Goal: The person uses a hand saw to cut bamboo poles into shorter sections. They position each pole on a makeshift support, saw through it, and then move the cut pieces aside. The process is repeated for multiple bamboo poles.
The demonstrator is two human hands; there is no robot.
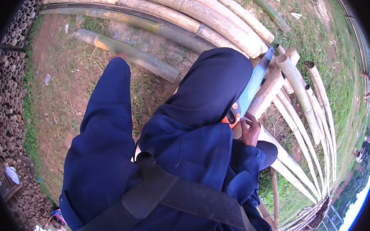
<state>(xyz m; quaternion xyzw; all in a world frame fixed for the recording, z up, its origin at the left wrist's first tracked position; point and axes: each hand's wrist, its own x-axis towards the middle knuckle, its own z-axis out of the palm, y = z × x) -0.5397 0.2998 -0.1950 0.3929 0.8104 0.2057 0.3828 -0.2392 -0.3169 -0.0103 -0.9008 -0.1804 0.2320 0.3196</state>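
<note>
Here the right hand (250,129) is wrapped around the saw (252,87) handle, blade angled toward one o'clock across a bamboo pole (271,88), likely for cutting; left hand unseen.

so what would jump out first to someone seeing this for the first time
The person's dark blue trousers fill the middle of the view. Just right of them, the right hand grips the orange handle of a handsaw, whose blue blade slants up across pale bamboo poles on the right. Thicker bamboo poles lie on the grass along the top, and stacked bamboo ends line the left edge.
</note>
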